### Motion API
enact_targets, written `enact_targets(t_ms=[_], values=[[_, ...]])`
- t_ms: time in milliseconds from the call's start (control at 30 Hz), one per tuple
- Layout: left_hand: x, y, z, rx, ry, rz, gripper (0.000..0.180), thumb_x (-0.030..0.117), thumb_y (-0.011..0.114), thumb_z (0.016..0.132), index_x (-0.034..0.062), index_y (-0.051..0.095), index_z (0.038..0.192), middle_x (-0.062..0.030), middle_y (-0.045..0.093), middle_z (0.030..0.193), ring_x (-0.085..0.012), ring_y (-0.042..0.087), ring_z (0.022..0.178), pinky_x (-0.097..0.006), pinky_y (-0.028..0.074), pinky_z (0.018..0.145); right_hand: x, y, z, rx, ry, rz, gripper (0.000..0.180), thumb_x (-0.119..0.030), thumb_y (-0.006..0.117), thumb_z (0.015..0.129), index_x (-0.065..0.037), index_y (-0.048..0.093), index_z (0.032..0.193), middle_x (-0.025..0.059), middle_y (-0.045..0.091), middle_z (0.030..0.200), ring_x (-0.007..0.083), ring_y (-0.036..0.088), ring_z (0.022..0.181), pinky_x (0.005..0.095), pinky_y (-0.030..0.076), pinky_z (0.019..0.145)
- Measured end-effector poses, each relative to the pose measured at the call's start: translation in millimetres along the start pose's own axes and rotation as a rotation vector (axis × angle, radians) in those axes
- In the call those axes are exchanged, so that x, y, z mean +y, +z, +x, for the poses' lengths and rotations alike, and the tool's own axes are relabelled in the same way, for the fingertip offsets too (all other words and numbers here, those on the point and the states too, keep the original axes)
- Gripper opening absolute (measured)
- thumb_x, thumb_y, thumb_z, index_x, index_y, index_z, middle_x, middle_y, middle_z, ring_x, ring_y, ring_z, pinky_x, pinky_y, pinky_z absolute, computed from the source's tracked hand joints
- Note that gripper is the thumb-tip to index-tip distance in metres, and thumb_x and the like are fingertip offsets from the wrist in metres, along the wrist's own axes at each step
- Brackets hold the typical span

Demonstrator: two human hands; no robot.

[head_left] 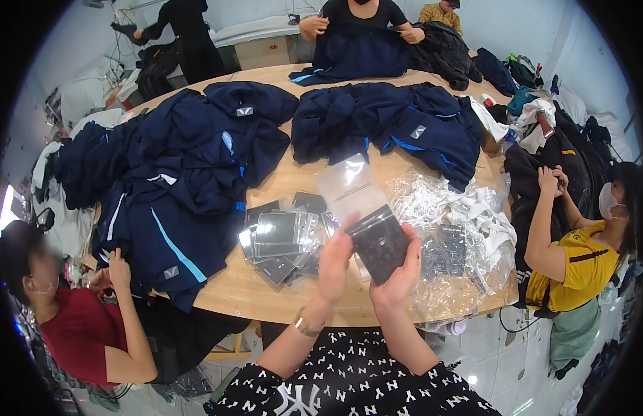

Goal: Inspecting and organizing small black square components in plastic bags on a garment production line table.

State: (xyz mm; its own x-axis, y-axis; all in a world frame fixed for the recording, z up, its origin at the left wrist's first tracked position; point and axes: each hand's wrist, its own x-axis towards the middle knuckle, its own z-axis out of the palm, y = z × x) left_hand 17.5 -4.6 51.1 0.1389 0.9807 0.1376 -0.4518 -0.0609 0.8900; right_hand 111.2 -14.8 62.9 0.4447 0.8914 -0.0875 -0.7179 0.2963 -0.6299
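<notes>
Bare surface (pixel 294 173) shows at 12 o'clock from the hands, between two heaps of navy garments (pixel 190 173) at 10 and 1 o'clock. Flat packets (pixel 280 239) crowd 9 o'clock; crumpled clear bags (pixel 460 236) block 3 o'clock. The near wooden edge stays open

A garment packing workshop. Heaps of navy jackets (pixel 190 159) cover the round wooden table (pixel 266 295), with clear plastic bags (pixel 432 208) on its near side. Several people work around the table's rim.
</notes>
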Motion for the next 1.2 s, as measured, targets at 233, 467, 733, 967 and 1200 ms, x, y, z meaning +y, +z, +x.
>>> enact_targets(t_ms=[233,467,733,967,1200], values=[[-15.8,6.5,-9.7,0.133,0.189,0.395,0.019,0.009,0.045,0.088,-0.0034,0.054,0.1,-0.0105,0.061,0.087,-0.0146,0.056,0.081,-0.026,0.043,0.071,-4.0,-8.2,4.8,-0.031,-0.014,0.016,0.036,-0.032,0.031,0.095,-0.003,0.043,0.113,0.0096,0.053,0.106,0.0195,0.054,0.096,0.033,0.044,0.083],[-4.9,8.7,-7.4,0.185,0.233,0.598,0.018,0.008,0.05,0.084,-0.0032,0.054,0.098,-0.0145,0.06,0.082,-0.0195,0.058,0.074,-0.029,0.045,0.066,-6.5,-3.0,-1.6,0.063,-0.008,0.039,0.039,-0.033,0.036,0.094,0.001,0.047,0.111,0.0113,0.054,0.101,0.0182,0.056,0.088,0.0299,0.048,0.074],[0.8,-1.8,-4.6,0.084,0.489,0.803,0.033,0.002,0.06,0.071,-0.0042,0.051,0.102,-0.0167,0.058,0.09,-0.0304,0.057,0.08,-0.033,0.045,0.069,-9.8,-6.7,-2.7,-0.027,0.018,0.04,0.039,-0.031,0.031,0.095,-0.001,0.043,0.116,0.0111,0.054,0.106,0.0199,0.055,0.095,0.0335,0.045,0.082],[2.0,2.4,-4.6,0.132,0.476,0.82,0.03,0.004,0.056,0.073,-0.0046,0.051,0.102,-0.0205,0.055,0.089,-0.0351,0.055,0.082,-0.036,0.044,0.071,-9.9,-2.8,-5.6,-0.031,0.059,0.038,0.04,-0.031,0.032,0.095,0.0,0.043,0.116,0.0112,0.054,0.107,0.0202,0.055,0.095,0.0335,0.045,0.082],[-1.1,3.4,-2.3,0.178,0.517,0.806,0.022,0.002,0.051,0.074,-0.0046,0.053,0.095,-0.0202,0.055,0.09,-0.0367,0.054,0.081,-0.036,0.045,0.071,-8.3,2.8,-9.1,0.03,0.04,0.061,0.038,-0.03,0.033,0.095,0.001,0.046,0.112,0.0114,0.054,0.102,0.0183,0.056,0.09,0.0308,0.048,0.076]])
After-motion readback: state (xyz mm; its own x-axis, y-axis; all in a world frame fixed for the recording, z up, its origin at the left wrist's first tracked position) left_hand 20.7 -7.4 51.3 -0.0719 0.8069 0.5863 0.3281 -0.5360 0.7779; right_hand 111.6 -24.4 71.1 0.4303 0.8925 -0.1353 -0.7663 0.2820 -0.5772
